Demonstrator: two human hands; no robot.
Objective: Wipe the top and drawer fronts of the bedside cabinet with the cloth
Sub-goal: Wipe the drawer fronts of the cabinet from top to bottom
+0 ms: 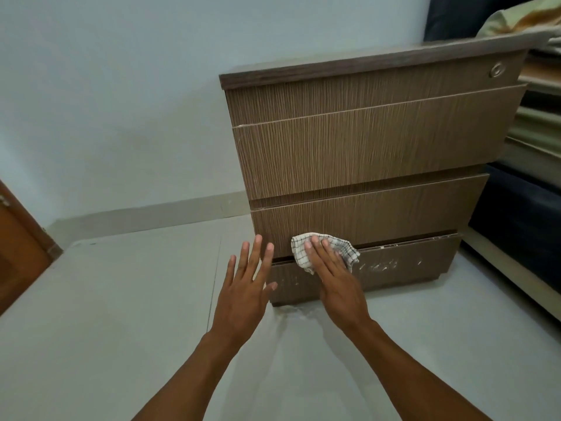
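Two bare forearms reach forward over the pale tiled floor (pixel 121 299) toward the bedside cabinet (pixel 364 153). The left hand (pixel 244 288) is held flat just in front of the cabinet's lower left corner, fingers straight and spread, holding nothing; whether its fingertips touch the wood cannot be told. The right hand (pixel 337 278), just beside it, lies palm-down with straight fingers pressing the checked cloth (pixel 300 252) against the cabinet front. The cloth is crumpled and sits across the seam between the lowest drawer front (pixel 364 220) and the darker base panel (pixel 409 259), toward the cabinet's left side. White scuff marks (pixel 379 264) run along the base panel to the right of the cloth, and a pale smear (pixel 297 311) lies on the floor at the cabinet's foot.

Above are the middle drawer front (pixel 364 150) and the top drawer front (pixel 364 92), which has a round lock (pixel 497 69) at its right end, under the dark edge of the cabinet top (pixel 364 63). Left of the cabinet, a skirting strip (pixel 151 212) meets a light blue wall (pixel 121 101), and a brown door (pixel 18 253) shows at the far left. A dark bed frame (pixel 522 208) stands just right of the cabinet, with bedding (pixel 516 22) above it.
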